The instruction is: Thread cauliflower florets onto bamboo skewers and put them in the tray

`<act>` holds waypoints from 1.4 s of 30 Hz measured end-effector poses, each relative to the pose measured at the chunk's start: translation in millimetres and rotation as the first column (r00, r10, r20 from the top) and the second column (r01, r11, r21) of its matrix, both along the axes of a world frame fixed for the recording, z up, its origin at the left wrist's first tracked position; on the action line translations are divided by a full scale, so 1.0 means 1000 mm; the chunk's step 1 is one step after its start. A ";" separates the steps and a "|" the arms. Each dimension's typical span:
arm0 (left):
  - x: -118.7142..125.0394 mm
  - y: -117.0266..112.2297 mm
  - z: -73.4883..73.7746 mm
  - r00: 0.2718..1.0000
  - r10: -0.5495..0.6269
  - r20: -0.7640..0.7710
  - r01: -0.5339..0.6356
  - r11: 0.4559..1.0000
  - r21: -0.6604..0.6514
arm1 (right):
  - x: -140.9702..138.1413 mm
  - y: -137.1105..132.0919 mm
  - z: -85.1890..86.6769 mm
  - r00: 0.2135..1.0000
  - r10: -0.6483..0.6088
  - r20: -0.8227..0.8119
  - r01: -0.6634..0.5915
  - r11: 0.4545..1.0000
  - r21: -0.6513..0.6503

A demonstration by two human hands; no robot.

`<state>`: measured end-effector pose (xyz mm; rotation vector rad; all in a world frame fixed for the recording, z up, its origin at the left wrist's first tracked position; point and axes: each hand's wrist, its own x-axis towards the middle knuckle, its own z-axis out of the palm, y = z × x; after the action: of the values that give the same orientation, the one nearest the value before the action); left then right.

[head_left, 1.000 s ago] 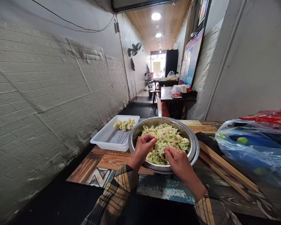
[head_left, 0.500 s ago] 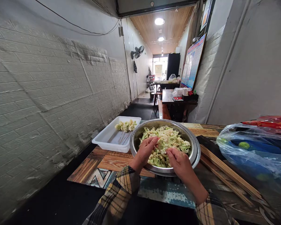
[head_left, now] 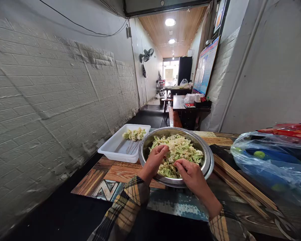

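Observation:
A steel bowl point(head_left: 208, 157) full of cut cauliflower florets point(head_left: 182, 145) stands on the wooden table. Above its near side is my left hand point(head_left: 154, 162), thumb and fingers pinched together among the florets; whatever they grip blends into the cauliflower. My right hand point(head_left: 192, 174) reaches over the near right rim, its fingertips pinched close to the left ones. What it holds is too small to name. Left of the bowl, a white plastic tray point(head_left: 110, 152) contains skewered cauliflower point(head_left: 134, 134) with thin sticks pointing toward me.
Bamboo skewers point(head_left: 245, 180) lie in a bundle right of the bowl, with scissors point(head_left: 282, 222) at their near end. Beyond them sits a clear plastic bag point(head_left: 251, 144) with blue and green contents. A brick-patterned wall point(head_left: 52, 93) runs along the left; another table point(head_left: 179, 102) stands farther back.
My right hand has shifted slightly left, toward the left fingertips. Both hands stay over the bowl. The whole view has moved a little.

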<state>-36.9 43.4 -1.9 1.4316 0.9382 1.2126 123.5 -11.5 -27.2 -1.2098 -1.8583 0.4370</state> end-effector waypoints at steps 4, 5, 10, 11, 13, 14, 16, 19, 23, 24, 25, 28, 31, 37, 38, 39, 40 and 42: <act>0.000 -0.001 0.002 0.999 -0.021 -0.027 0.022 1.000 0.011 | 0.000 0.000 0.000 1.000 -0.016 0.018 0.016 1.000 0.010; 0.000 -0.001 0.002 0.999 -0.025 -0.035 0.026 1.000 0.015 | 0.000 0.000 0.000 0.999 -0.028 0.026 0.028 0.999 0.018; 0.001 -0.002 0.002 0.991 -0.085 -0.102 0.085 0.996 -0.005 | -0.001 -0.001 -0.001 0.994 -0.092 0.057 0.088 0.994 0.061; 0.002 -0.002 0.002 0.989 -0.095 -0.112 0.095 0.995 -0.008 | -0.001 -0.001 -0.001 0.993 -0.103 0.063 0.098 0.993 0.070; 0.004 -0.002 0.002 0.986 -0.110 -0.126 0.110 0.994 -0.005 | -0.001 -0.001 -0.002 0.989 -0.125 0.082 0.118 0.989 0.090; 0.005 -0.002 0.002 0.985 -0.116 -0.132 0.117 0.993 -0.001 | -0.001 -0.001 -0.003 0.986 -0.139 0.091 0.129 0.986 0.104; 0.006 -0.003 0.002 0.981 -0.130 -0.143 0.132 0.991 0.008 | -0.001 0.000 -0.005 0.981 -0.161 0.108 0.147 0.981 0.130; 0.009 -0.005 0.003 0.969 -0.181 -0.170 0.186 0.982 0.014 | -0.001 0.001 -0.009 0.972 -0.201 0.123 0.179 0.969 0.171; 0.012 -0.008 0.004 0.953 -0.231 -0.197 0.240 0.970 0.024 | 0.000 0.003 -0.011 0.970 -0.217 0.110 0.194 0.963 0.189; 0.013 -0.009 0.004 0.955 -0.227 -0.191 0.235 0.972 0.024 | 0.001 0.003 -0.011 0.972 -0.211 0.105 0.189 0.965 0.183; 0.013 -0.009 0.004 0.958 -0.222 -0.180 0.229 0.973 0.020 | 0.001 0.003 -0.011 0.973 -0.207 0.100 0.187 0.966 0.176; 0.013 -0.008 0.003 0.977 -0.186 -0.105 0.186 0.982 -0.003 | 0.002 0.004 -0.010 0.976 -0.204 0.074 0.191 0.970 0.151; 0.007 0.001 0.003 0.997 -0.065 0.032 0.066 0.997 -0.041 | 0.004 0.005 -0.008 0.976 -0.217 0.035 0.211 0.969 0.130; -0.020 0.030 0.000 0.960 0.069 -0.270 -0.037 0.992 0.122 | 0.010 0.002 -0.005 0.960 -0.255 -0.114 0.266 0.959 0.094; -0.023 0.033 -0.002 0.926 0.085 -0.369 -0.025 0.986 0.165 | 0.010 0.001 -0.005 0.957 -0.256 -0.134 0.268 0.960 0.085; -0.025 0.035 -0.004 0.878 0.106 -0.466 -0.006 0.978 0.210 | 0.011 0.001 -0.005 0.956 -0.254 -0.148 0.267 0.960 0.079; -0.026 0.036 -0.006 0.819 0.133 -0.558 0.017 0.967 0.255 | 0.011 0.000 -0.004 0.956 -0.250 -0.153 0.264 0.961 0.078; -0.027 0.035 -0.010 0.690 0.197 -0.697 0.060 0.943 0.327 | 0.011 0.000 -0.004 0.958 -0.246 -0.148 0.259 0.962 0.080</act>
<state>-63.9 78.0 -11.5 2.2534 1.3720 0.8569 134.9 -11.8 -31.2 -1.2962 -1.5654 0.2750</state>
